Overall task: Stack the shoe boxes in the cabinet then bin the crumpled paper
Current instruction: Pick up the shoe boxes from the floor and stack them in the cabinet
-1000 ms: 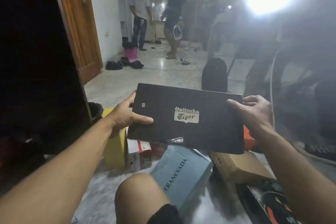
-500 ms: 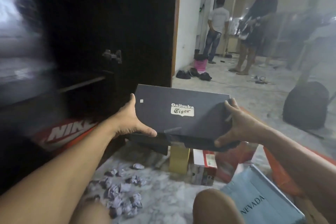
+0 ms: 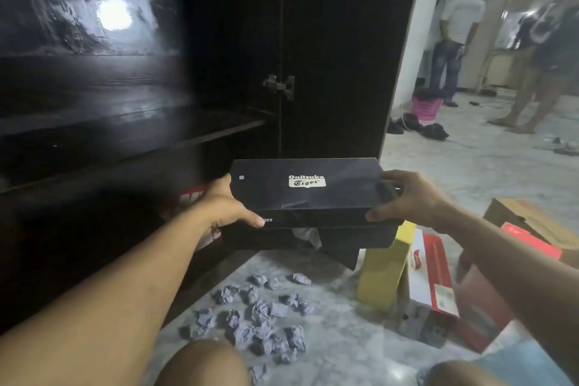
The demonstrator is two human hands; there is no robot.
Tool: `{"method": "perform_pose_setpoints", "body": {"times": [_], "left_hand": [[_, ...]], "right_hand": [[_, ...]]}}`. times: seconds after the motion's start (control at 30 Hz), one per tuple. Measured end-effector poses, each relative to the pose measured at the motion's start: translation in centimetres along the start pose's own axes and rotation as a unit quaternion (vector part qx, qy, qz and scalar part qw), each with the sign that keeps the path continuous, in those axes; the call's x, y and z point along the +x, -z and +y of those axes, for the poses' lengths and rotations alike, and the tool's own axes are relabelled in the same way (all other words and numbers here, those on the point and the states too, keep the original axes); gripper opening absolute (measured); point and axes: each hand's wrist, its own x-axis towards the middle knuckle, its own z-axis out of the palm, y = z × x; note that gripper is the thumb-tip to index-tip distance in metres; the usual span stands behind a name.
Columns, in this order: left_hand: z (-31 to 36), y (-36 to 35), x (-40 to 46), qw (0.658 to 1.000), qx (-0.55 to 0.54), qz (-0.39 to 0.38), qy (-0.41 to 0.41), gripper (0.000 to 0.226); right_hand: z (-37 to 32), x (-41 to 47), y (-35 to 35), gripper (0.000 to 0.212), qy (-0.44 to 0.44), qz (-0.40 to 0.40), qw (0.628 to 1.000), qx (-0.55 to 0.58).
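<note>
A black Onitsuka Tiger shoe box [image 3: 307,194] is held level in mid-air in front of the dark open cabinet [image 3: 188,141]. My left hand [image 3: 227,207] grips its left end and my right hand [image 3: 410,200] grips its right end. White paper pokes out under the box's lid. A red Nike box [image 3: 191,197] lies on the cabinet's bottom level, mostly hidden behind my left hand. Several crumpled grey paper balls [image 3: 260,320] are scattered on the marble floor below the box.
A yellow box [image 3: 383,269], a red and white box [image 3: 429,279], a brown cardboard box [image 3: 532,222] and a light blue box [image 3: 513,363] lie on the floor at right. The cabinet door [image 3: 338,50] stands open. Two people stand far right near a pink bin [image 3: 424,108].
My view has swung left from the room to the cabinet. Both hands have carried the black box left, toward the cabinet opening. The paper balls have come into view.
</note>
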Motion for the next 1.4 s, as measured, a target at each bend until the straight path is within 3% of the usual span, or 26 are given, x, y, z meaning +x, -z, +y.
{"method": "perform_pose_setpoints", "body": {"times": [0.17,0.27,0.4,0.47,0.67,0.83,1.07,1.2,1.3,1.4], "left_hand": [[-3.5,0.4,1.0,0.996,-0.039,0.059,0.052,0.097],[-5.6,1.0,2.6,0.991,-0.036,0.094,0.084,0.086],[-7.5,1.8,4.7,0.983,-0.06,0.129,0.117,0.1],[-8.4,1.9,6.0,0.978,-0.069,0.145,0.129,0.094],[-12.8,2.7,11.0,0.967,-0.039,0.197,0.159,0.112],[-16.0,3.5,15.3,0.958,-0.023,0.237,0.158,0.105],[-19.8,4.2,19.9,0.949,-0.007,0.262,0.176,0.106],[-20.9,4.0,22.1,0.939,0.0,0.296,0.174,0.112],[-21.1,3.5,23.5,0.931,0.054,0.325,0.158,0.106],[-21.6,2.9,24.2,0.907,0.176,0.367,0.105,0.08]], "right_hand": [[-1.7,3.0,-4.4,0.079,0.028,-0.047,0.999,0.004],[-2.4,5.5,-7.0,0.066,0.052,-0.047,0.997,-0.04],[-3.1,9.3,-10.8,0.048,0.054,-0.037,0.998,-0.021],[-3.4,11.2,-13.0,0.044,0.046,-0.028,0.999,-0.003],[-4.4,16.9,-20.3,0.043,0.036,-0.039,0.999,0.006],[-5.7,21.9,-25.8,0.04,0.041,-0.041,0.997,0.041],[-6.6,27.9,-32.5,0.034,0.078,-0.045,0.994,-0.06],[-7.6,28.7,-35.4,0.033,0.181,0.026,0.972,-0.145],[-8.6,28.5,-37.3,0.044,0.314,-0.02,0.94,-0.127],[-9.6,28.9,-38.9,0.056,0.317,-0.076,0.932,-0.159]]}}
